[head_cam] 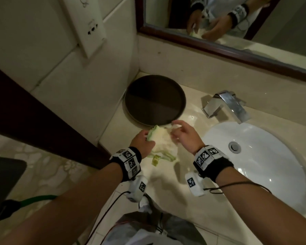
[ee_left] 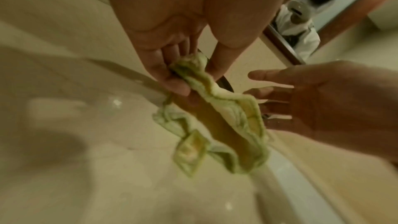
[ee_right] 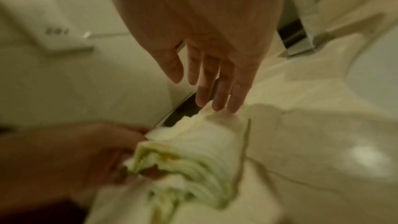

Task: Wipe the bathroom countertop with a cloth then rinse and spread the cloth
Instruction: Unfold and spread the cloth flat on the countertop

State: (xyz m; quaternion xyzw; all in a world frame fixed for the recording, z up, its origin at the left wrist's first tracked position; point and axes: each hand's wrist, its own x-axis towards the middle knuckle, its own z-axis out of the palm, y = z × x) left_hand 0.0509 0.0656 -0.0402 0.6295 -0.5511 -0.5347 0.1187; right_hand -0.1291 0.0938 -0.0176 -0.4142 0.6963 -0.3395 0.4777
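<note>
A pale yellow cloth [head_cam: 162, 142] with a green hem hangs crumpled above the beige countertop [head_cam: 168, 183], left of the sink. My left hand [head_cam: 142, 143] pinches its upper left edge between thumb and fingers; in the left wrist view the cloth [ee_left: 232, 117] trails down from that hand [ee_left: 183, 74]. My right hand [head_cam: 182, 135] is beside it with straight, spread fingers, their tips touching the cloth's top corner. The right wrist view shows those fingertips [ee_right: 217, 101] resting on the cloth [ee_right: 200, 146] without curling round it.
A dark round tray [head_cam: 155, 100] lies at the back left corner of the counter. The white sink [head_cam: 258, 156] with a chrome faucet [head_cam: 226, 105] is to the right. A mirror [head_cam: 237, 23] hangs above; a wall with a socket plate [head_cam: 90, 29] is at left.
</note>
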